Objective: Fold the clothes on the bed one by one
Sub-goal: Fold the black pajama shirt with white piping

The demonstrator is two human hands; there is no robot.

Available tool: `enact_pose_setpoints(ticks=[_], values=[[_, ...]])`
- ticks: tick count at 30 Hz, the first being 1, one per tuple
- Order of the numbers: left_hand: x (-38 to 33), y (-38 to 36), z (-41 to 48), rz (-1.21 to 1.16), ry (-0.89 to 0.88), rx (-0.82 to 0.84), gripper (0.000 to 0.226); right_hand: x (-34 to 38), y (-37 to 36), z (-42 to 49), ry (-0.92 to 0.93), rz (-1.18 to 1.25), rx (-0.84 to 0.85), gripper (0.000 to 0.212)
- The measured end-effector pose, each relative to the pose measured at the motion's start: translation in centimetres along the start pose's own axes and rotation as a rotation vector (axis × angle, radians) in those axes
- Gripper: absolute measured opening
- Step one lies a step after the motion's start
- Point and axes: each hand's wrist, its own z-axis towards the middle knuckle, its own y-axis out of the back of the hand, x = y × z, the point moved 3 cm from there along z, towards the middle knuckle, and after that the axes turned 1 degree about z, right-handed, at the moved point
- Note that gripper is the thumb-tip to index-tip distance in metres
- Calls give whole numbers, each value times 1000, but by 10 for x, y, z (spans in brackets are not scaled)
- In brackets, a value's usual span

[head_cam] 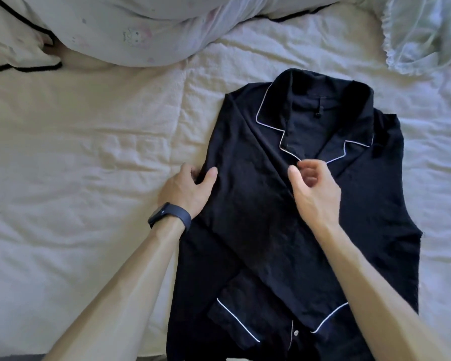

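Observation:
A black pajama shirt point(370, 204) with white piping lies face up on the white bed point(76, 165), collar towards the far side. Both sleeves are folded across its front, and their piped cuffs cross near the hem. My left hand point(185, 188), with a dark watch on the wrist, grips the shirt's left folded edge, thumb on top and fingers under the cloth. My right hand point(313, 188) hovers over the middle of the shirt just below the collar, fingers curled, with thumb and fingertips close together; no cloth shows between them.
A white duvet point(130, 29) with a faint print is heaped at the far side. A cream pillow point(13, 40) with black piping lies at the far left. White gauzy frilled fabric point(425, 35) sits at the far right.

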Motion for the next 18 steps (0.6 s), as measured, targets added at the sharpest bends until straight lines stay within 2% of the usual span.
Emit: enact_pose_setpoints(ticks=[2, 5, 8, 10, 12, 15, 18], values=[[-17, -1, 11, -4, 15, 30, 44, -56, 25, -32, -58, -118, -42, 23], [-28, -4, 18, 15, 39, 28, 39, -131, 57, -77, -122, -370, -85, 43], [-21, -8, 12, 75, 65, 3, 41, -179, 77, -108, -202, -570, -23, 62], [-19, -11, 8, 37, 79, -16, 36, -200, 87, -116, -258, -608, 14, 71], [-21, -12, 4, -10, 95, -36, 31, -211, 96, -115, -353, -539, 23, 75], [-23, -13, -6, -22, 107, -44, 29, -220, 102, -111, -382, -465, 126, 61], [-21, -14, -17, -7, 142, -71, 31, -219, 107, -108, -342, -270, 240, 28]])
